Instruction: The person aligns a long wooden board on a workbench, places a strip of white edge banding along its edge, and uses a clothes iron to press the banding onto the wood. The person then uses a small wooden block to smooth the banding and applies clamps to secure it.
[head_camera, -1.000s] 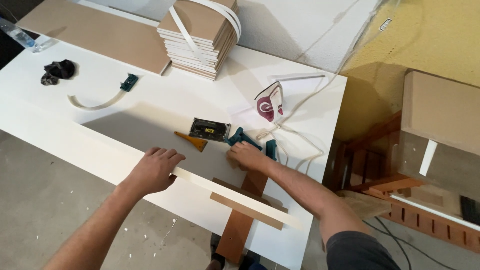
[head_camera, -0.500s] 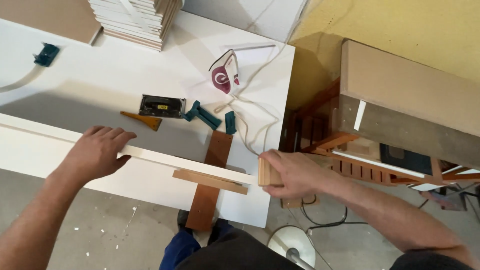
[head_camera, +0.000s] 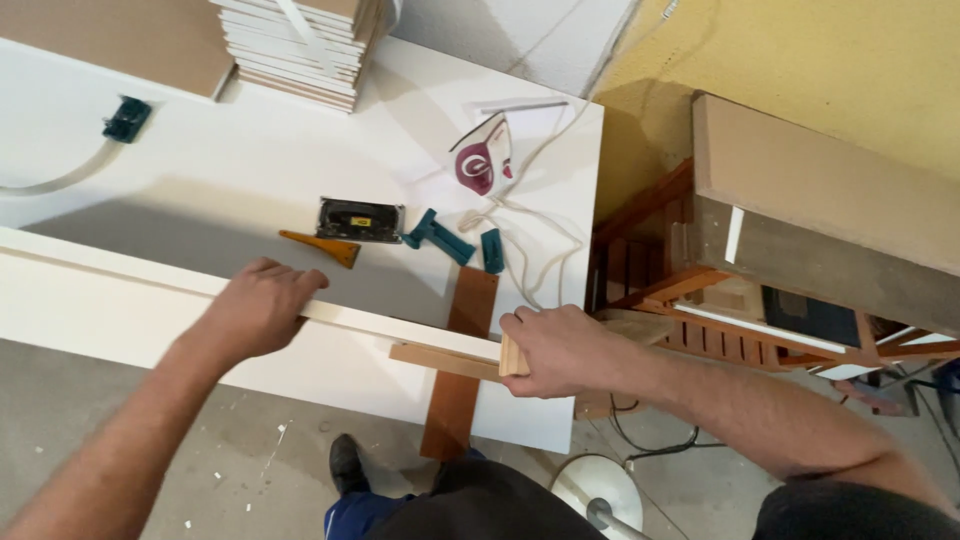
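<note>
A long white panel (head_camera: 100, 262) stands on its edge along the front of the white worktable (head_camera: 240, 180). My left hand (head_camera: 262, 306) grips its top edge near the middle. My right hand (head_camera: 562, 350) holds the panel's right end, where the raw wood end face (head_camera: 513, 355) shows. Under that end lies a short light wooden strip (head_camera: 440, 360) across a reddish-brown board (head_camera: 462, 360).
Behind the panel lie an orange triangular scraper (head_camera: 322, 246), a black and yellow hand tool (head_camera: 358, 218), teal edge trimmers (head_camera: 438, 238), a clothes iron (head_camera: 482, 160) with white cord, and a stack of boards (head_camera: 300, 45). Wooden furniture (head_camera: 800, 220) stands right.
My right hand slid from the middle of the panel to its right end and took hold there. My view shifted right; the left hand stayed on the top edge.
</note>
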